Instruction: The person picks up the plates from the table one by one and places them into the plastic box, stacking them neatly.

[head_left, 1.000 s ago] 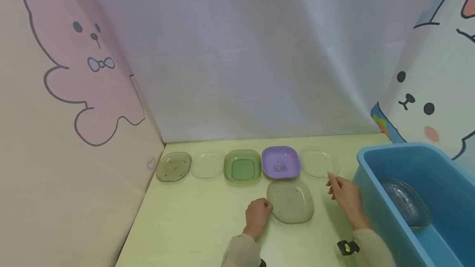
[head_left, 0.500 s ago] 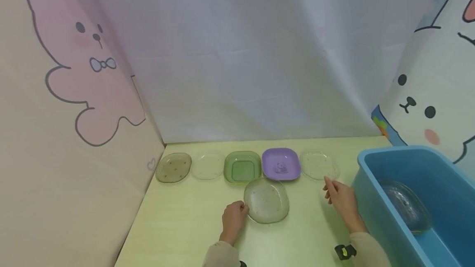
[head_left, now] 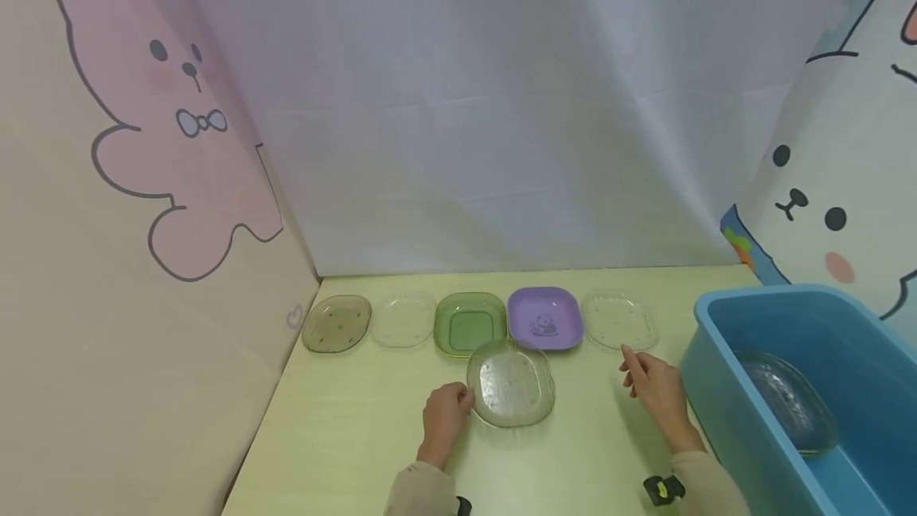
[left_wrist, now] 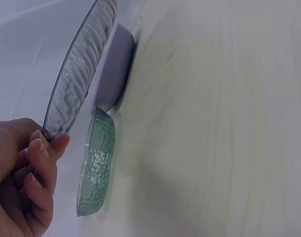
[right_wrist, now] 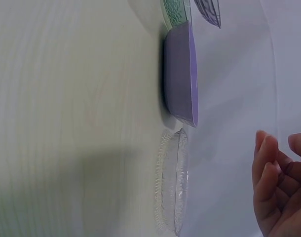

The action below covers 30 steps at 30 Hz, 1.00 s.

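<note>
My left hand point(head_left: 444, 418) pinches the left rim of a clear, greenish-tinted glass plate point(head_left: 511, 383) above the table. In the left wrist view the plate point(left_wrist: 84, 66) is held tilted between thumb and fingers, and its underside has swirled ribs. Behind it stand a green square dish point(head_left: 470, 325) and a purple square dish point(head_left: 544, 318) with a panda print. Loosely curled and holding nothing, my right hand point(head_left: 657, 391) hovers in front of a clear ribbed plate point(head_left: 619, 321). That same clear plate point(right_wrist: 172, 182) is apart from the right hand point(right_wrist: 281, 185) in the right wrist view.
At the left end of the back row are a brownish spotted plate point(head_left: 337, 324) and a clear plate point(head_left: 402, 320). A blue tub point(head_left: 738, 388) stands at the right, with a glass dish point(head_left: 788, 402) inside. A white cloth point(head_left: 487, 118) hangs behind the pale yellow table point(head_left: 344, 436).
My left hand has carried the glass plate leftward, from in front of the purple dish to between the green and purple ones. The right hand has shifted slightly left and toward me.
</note>
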Tool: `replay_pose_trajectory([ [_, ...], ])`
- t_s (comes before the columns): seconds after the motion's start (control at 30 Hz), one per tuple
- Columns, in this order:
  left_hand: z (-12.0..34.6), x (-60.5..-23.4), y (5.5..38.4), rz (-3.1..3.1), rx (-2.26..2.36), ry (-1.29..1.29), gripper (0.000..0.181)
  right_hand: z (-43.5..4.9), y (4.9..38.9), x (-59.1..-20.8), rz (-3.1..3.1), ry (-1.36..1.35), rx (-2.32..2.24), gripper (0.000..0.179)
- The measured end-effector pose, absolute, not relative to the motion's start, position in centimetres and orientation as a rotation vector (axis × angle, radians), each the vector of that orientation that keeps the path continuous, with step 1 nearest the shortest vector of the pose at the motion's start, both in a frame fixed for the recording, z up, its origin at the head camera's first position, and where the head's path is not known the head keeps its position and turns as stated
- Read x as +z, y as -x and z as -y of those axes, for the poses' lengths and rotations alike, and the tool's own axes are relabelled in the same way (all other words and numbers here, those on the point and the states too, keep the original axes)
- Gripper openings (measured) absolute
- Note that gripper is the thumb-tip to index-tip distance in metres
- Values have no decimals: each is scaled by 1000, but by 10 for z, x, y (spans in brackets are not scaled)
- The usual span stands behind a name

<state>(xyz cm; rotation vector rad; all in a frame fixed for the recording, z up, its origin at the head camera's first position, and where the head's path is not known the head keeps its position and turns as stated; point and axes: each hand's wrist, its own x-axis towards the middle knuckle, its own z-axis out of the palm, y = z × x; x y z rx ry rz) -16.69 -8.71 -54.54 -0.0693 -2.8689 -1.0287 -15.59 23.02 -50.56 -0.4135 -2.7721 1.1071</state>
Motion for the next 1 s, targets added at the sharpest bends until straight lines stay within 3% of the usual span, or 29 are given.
replay_pose_trajectory([
  [0.7,81,-509,174,2612,-1157,249,36,-230,154,-510,2795,408,1114,55],
  [1.0,79,-496,176,2728,-1103,213,33,-229,153,-513,2811,404,1097,55],
])
